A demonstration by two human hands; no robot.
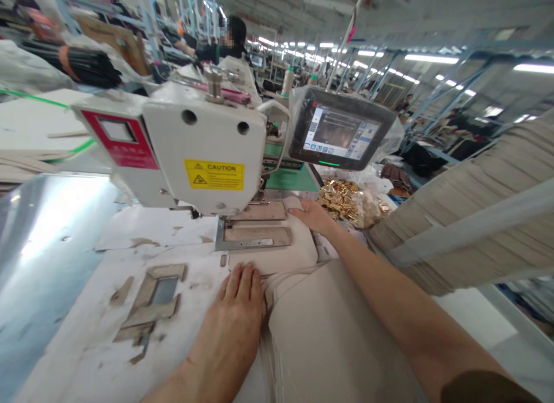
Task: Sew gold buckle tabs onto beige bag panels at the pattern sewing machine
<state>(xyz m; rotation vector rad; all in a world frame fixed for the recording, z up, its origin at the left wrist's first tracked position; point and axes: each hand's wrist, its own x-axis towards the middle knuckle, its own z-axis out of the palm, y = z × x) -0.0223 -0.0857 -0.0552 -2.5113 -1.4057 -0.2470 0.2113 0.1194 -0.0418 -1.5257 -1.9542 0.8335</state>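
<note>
A beige fabric-like panel (pixel 268 260) lies flat under the clamp frame (pixel 244 242) of a white sewing machine (pixel 208 140). My left hand (pixel 240 310) rests palm down, fingers stretched out, their tips at the panel's near edge. Reaching across to the far right corner of the panel, my right hand (pixel 315 217) touches its edge with fingers extended; part of its grip is hidden. A stack of similar beige pieces (pixel 333 328) lies between my forearms. The needle area is mostly hidden behind the machine head.
A display screen (pixel 340 134) stands right of the machine head. Behind my right hand is a pile of gold-coloured metal parts (pixel 341 198). A bundle of beige strips (pixel 489 201) leans in from the right. Worn tape pieces (pixel 149 293) mark the table. Another person (pixel 234 36) sits farther back.
</note>
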